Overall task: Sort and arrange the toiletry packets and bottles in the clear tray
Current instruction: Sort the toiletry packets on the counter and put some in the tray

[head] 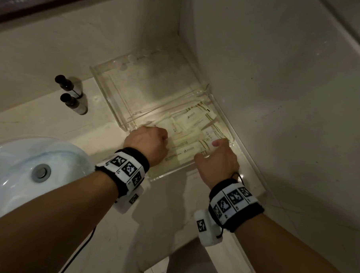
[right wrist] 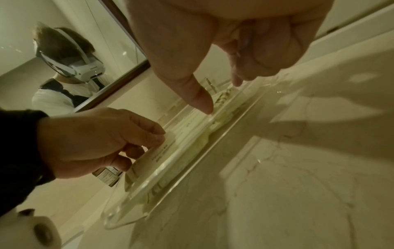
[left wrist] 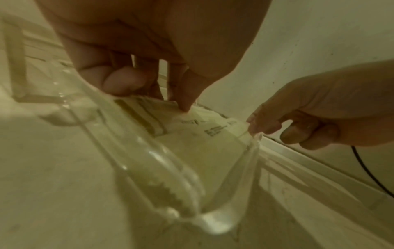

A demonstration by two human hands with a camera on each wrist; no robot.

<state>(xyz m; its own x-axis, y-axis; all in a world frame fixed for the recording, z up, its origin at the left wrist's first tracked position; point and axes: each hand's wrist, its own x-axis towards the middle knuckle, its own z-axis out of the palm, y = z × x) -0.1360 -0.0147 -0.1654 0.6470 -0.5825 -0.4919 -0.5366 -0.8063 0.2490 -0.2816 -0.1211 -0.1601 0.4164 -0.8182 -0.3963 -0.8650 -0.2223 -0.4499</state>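
A clear acrylic tray (head: 106,96) sits in the counter's corner against the wall. Several cream toiletry packets (head: 192,118) lie jumbled in its near half. My left hand (head: 166,140) reaches in from the left with curled fingers and pinches the end of a packet (left wrist: 202,128) between thumb and fingers. My right hand (head: 209,150) is at the tray's near right side, with thumb and forefinger down on either side of some packets (right wrist: 221,101). Two small bottles with dark caps (head: 69,86) (head: 74,105) stand on the counter left of the tray.
A white sink (head: 18,170) with a metal drain (head: 41,172) lies at the near left. Walls close in behind and to the right of the tray. A framed mirror (right wrist: 85,50) hangs above the counter. The tray's far half holds nothing.
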